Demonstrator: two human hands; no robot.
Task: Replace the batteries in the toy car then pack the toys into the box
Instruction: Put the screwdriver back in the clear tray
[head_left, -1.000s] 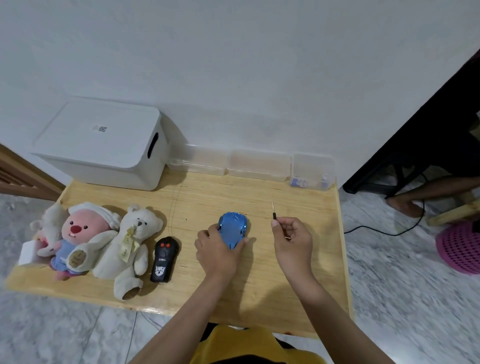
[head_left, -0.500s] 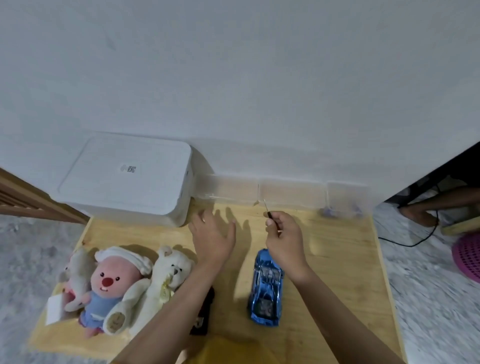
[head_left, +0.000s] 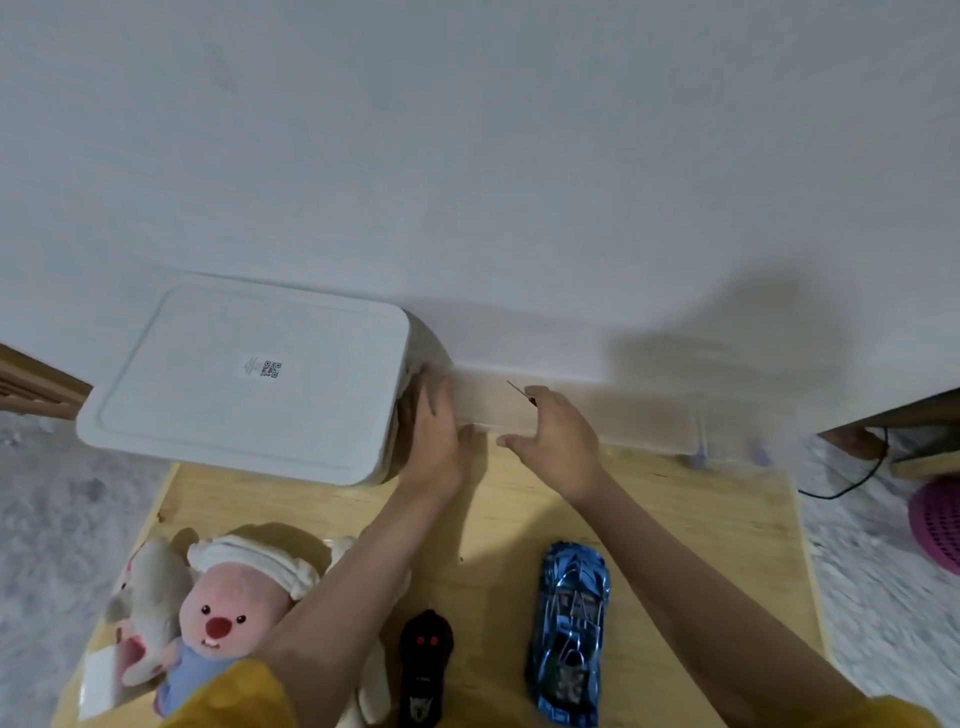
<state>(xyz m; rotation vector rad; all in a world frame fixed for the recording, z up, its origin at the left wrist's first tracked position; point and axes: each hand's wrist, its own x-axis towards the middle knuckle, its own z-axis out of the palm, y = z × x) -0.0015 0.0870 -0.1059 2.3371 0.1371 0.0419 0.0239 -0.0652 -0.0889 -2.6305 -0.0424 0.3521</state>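
The blue toy car (head_left: 569, 631) lies on the wooden table (head_left: 701, 519) near its front edge, apart from both hands. My left hand (head_left: 434, 431) reaches to the back of the table with straight fingers, touching the left end of a clear plastic container (head_left: 488, 402) beside the white lidded box (head_left: 249, 379). My right hand (head_left: 553, 436) is at the same container and pinches a thin screwdriver (head_left: 519, 391) that points up and back. A black remote control (head_left: 423, 667) lies left of the car.
Plush toys, a pink one (head_left: 223, 618) and pale ones, lie at the table's front left, partly under my left forearm. More clear containers (head_left: 722, 426) line the wall. A pink basket (head_left: 937, 525) and a black cable (head_left: 852, 480) are on the floor at right.
Both hands have left the car and moved to the back of the table, reaching the clear container by the box. The camera has tilted upward. The car stays on the table.
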